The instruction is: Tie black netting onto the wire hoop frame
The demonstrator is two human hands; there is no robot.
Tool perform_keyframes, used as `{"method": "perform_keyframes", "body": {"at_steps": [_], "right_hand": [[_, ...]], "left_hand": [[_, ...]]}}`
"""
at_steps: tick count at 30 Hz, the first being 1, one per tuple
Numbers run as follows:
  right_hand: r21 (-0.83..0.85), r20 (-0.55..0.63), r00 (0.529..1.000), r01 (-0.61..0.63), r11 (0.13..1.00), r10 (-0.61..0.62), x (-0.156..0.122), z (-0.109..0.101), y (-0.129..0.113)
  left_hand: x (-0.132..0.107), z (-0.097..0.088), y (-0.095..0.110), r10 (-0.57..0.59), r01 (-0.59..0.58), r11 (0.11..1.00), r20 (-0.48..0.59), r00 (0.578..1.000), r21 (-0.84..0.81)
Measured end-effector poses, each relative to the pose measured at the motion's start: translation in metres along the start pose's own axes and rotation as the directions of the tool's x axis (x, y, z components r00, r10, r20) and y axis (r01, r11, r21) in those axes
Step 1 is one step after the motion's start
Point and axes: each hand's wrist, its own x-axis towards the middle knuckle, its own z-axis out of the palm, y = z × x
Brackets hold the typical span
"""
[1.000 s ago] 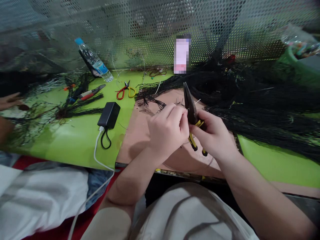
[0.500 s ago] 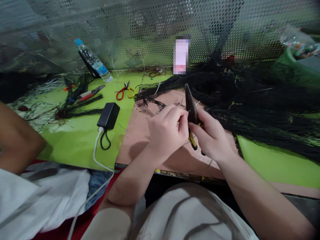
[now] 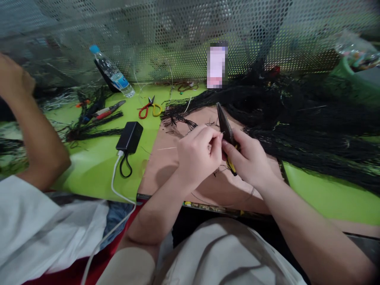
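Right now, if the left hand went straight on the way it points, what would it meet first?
Most likely the pliers, held in the right hand close beside the left hand; depth there is hard to judge.

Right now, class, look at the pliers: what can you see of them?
The pliers have dark, metal-looking jaws tapering to a narrow tip; the jaws look closed. Yellow and black show on the handle, mostly hidden by the right hand gripping it. They are held over the pinkish-brown work surface, tip pointing away from the person. The left hand is close beside the jaws; contact is unclear.
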Motion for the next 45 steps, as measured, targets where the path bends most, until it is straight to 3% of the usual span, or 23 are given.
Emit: {"method": "perform_keyframes", "body": {"at_steps": [3,7,10,12,13,16,20,23,29,34,45], "right_hand": [[-0.181,-0.060,0.990,0.114,0.977,-0.127,0.000,0.000,0.004],[-0.430,-0.063,0.954,0.240,0.871,-0.294,0.000,-0.004,0.008],[-0.578,-0.029,0.920,0.304,0.757,-0.391,0.003,-0.010,0.008],[-0.653,0.010,0.900,0.336,0.679,-0.436,0.005,-0.013,0.007],[-0.680,0.036,0.894,0.350,0.644,-0.447,0.005,-0.014,0.006],[-0.748,0.137,0.875,0.399,0.530,-0.465,0.006,-0.017,0.001],[-0.792,0.262,0.843,0.466,0.394,-0.470,0.005,-0.018,-0.007],[-0.802,0.300,0.818,0.495,0.334,-0.491,0.004,-0.019,-0.010],[-0.866,0.338,0.748,0.485,0.122,-0.571,0.002,-0.023,-0.013],[-0.871,0.350,0.736,0.483,0.087,-0.580,0.001,-0.024,-0.016],[-0.862,0.350,0.761,0.490,0.130,-0.546,-0.003,-0.023,-0.017]], "left_hand": [[0.001,-0.002,-0.001,-0.006,0.007,0.999,0.009,1.000,-0.050],[0.002,-0.016,-0.004,-0.070,0.082,0.990,0.108,0.992,-0.112],[0.003,-0.035,-0.004,-0.091,0.089,0.992,-0.026,0.996,-0.087],[0.006,-0.049,0.000,-0.017,0.018,1.000,-0.152,0.988,0.008],[0.008,-0.055,0.002,0.039,-0.028,0.997,-0.160,0.986,0.067],[0.020,-0.066,0.010,0.134,-0.131,0.975,-0.005,0.991,0.182],[0.031,-0.064,0.011,0.154,-0.179,0.972,0.163,0.974,0.152],[0.031,-0.061,0.009,0.135,-0.155,0.983,0.191,0.972,0.096],[0.027,-0.058,0.010,0.062,-0.066,0.998,0.204,0.977,0.010],[0.026,-0.055,0.008,0.025,-0.017,0.999,0.208,0.978,-0.039],[0.014,-0.050,0.006,0.260,-0.255,0.965,0.117,0.959,-0.053]]}}
